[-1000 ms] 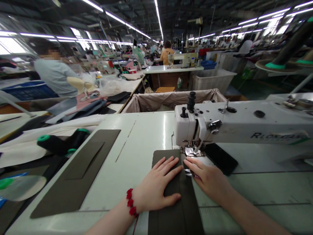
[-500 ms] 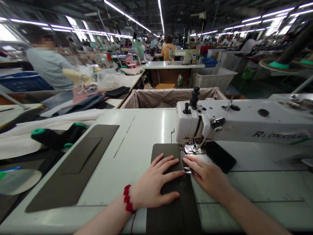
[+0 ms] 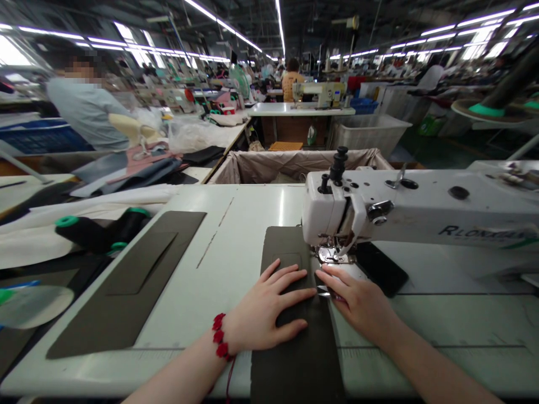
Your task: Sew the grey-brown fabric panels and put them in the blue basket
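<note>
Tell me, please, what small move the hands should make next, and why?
Probably ease the dark panel toward the presser foot with the left hand, since the panel's edge lies just beside the foot, and that hand lies flat on it.

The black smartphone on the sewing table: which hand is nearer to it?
Right. The right hand lies just beside the black smartphone, at its lower left; the left hand lies farther away, flat on the dark material.
</note>
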The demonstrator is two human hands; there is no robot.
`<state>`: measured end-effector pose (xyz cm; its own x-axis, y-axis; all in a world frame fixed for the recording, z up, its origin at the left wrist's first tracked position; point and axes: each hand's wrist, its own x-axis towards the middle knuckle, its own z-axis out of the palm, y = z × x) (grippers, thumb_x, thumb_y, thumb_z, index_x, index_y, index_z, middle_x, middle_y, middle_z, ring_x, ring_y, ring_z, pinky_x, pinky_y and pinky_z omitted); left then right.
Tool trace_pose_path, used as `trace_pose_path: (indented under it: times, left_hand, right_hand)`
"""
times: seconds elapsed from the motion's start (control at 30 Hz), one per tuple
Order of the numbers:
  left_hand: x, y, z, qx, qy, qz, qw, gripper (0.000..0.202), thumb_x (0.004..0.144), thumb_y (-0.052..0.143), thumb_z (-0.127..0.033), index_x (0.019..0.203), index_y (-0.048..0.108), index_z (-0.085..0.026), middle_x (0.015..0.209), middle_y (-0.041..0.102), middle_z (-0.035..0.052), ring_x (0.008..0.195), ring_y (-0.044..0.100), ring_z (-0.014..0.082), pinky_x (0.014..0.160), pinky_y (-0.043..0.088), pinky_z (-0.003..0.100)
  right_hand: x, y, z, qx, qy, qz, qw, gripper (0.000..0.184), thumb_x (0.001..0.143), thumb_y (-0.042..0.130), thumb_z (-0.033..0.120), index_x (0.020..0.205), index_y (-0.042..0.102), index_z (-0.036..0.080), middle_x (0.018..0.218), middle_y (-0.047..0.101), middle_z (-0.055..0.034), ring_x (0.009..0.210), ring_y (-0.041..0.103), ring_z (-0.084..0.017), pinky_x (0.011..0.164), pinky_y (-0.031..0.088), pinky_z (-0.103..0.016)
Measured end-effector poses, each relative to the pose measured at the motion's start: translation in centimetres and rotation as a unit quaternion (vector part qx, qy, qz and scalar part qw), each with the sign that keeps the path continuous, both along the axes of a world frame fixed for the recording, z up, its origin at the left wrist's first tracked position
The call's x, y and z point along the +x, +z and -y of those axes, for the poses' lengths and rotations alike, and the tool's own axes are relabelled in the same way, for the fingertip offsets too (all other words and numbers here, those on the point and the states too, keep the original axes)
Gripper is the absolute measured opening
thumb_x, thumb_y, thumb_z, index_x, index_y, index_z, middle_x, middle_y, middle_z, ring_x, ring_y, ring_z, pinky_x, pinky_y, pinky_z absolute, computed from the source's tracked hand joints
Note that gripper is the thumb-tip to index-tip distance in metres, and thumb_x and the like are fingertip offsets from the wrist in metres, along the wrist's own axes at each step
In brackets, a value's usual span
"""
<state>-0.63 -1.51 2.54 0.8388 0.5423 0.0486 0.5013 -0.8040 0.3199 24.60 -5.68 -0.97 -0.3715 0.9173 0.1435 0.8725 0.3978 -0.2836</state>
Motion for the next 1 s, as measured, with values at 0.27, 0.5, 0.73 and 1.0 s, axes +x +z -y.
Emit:
trace_pose_path:
  times: [0.27,0.5,0.73,1.0]
  left_hand:
    - [-0.03,0.01,-0.08,-0.006,0.007,0.007,1.0,0.057,0.088,0.056,-0.042,0.142,0.04,-0.034,0.15,0.038,0.002,0.141,0.03,0.0265,0.12,0.011,0.053]
    - [0.08,-0.22,-0.07,-0.012,0.021,0.03,0.999,0.065,0.087,0.058,-0.041,0.146,0.034,-0.028,0.148,0.041,0.005,0.139,0.033,0.0264,0.121,0.013,0.051]
    - [0.05,-0.38,-0.08,0.004,0.031,0.045,0.998,0.058,0.088,0.059,-0.037,0.142,0.04,-0.029,0.146,0.043,0.0049,0.138,0.035,0.0271,0.12,0.016,0.051]
    - [0.04,-0.45,-0.12,0.003,0.038,0.032,0.999,0.058,0.088,0.058,-0.037,0.142,0.04,-0.028,0.145,0.044,0.0044,0.138,0.034,0.0256,0.121,0.014,0.051]
  right_hand:
    - [0.01,-0.14,0.01,0.0,0.001,0.001,1.0,0.054,0.088,0.048,0.013,0.14,0.047,0.028,0.146,0.046,-0.0031,0.115,0.059,-0.021,0.095,0.051,-0.036]
    - [0.03,-0.06,0.0,-0.003,-0.001,0.003,1.0,0.057,0.086,0.048,0.011,0.14,0.046,0.029,0.146,0.046,-0.0031,0.112,0.06,-0.022,0.093,0.052,-0.037]
    - [-0.03,0.04,-0.03,-0.007,-0.004,0.0,1.0,0.057,0.086,0.047,0.011,0.14,0.047,0.029,0.146,0.046,-0.0023,0.111,0.061,-0.021,0.094,0.051,-0.037]
    - [-0.06,0.07,0.05,-0.005,-0.005,-0.001,1.0,0.057,0.086,0.049,0.012,0.14,0.047,0.029,0.146,0.046,-0.0013,0.112,0.061,-0.021,0.094,0.052,-0.036]
